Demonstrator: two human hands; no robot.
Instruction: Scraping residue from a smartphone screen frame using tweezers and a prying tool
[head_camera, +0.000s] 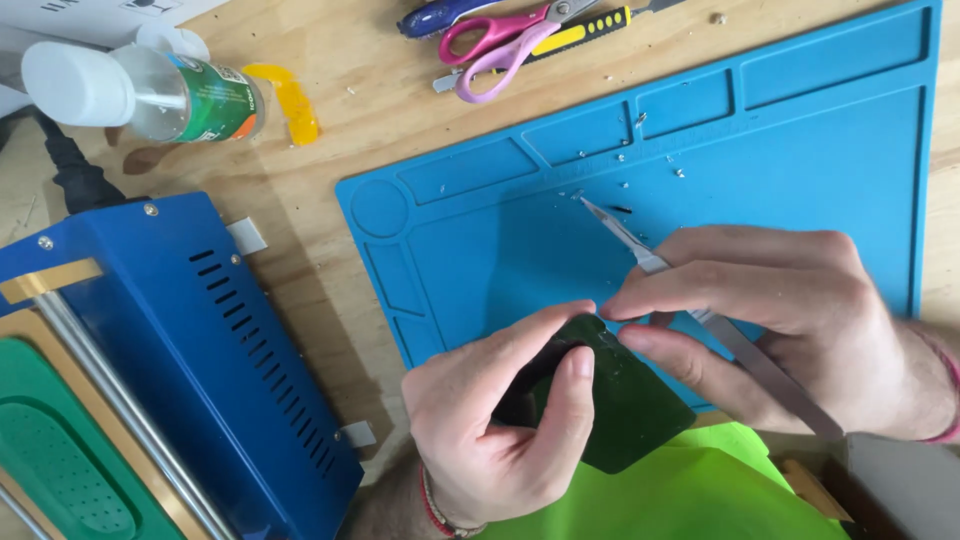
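Nearest me, my left hand (490, 420) pinches a dark flat rectangular piece (630, 410) between thumb and forefinger, over the near edge of the blue mat (830, 150). Just beside it, my right hand (790, 320) grips metal tweezers (640, 250), fingers pressed together; their long axis runs from lower right to upper left, tips pointing away from the piece. My fingers hide the piece's left end.
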